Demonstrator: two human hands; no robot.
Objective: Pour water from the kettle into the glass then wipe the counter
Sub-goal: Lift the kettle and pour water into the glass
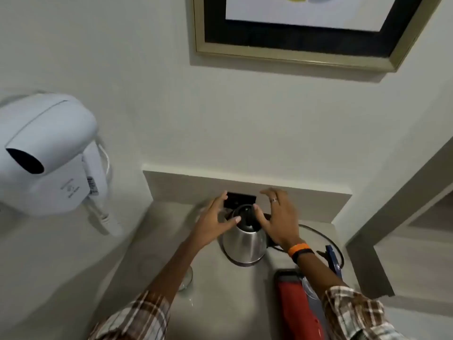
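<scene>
A steel kettle with a black lid stands upright on its base in the middle of the beige counter. My left hand hovers at the kettle's left side, fingers spread, thumb by the lid. My right hand is open at the kettle's right, over the black handle, fingers apart; whether it touches the handle I cannot tell. A clear glass stands near the counter's left front, partly hidden under my left forearm.
A white wall-mounted hair dryer hangs at the left. A black cord loops right of the kettle. A red object, a blue clip-like object and another glass item lie under my right arm. A black socket is behind the kettle.
</scene>
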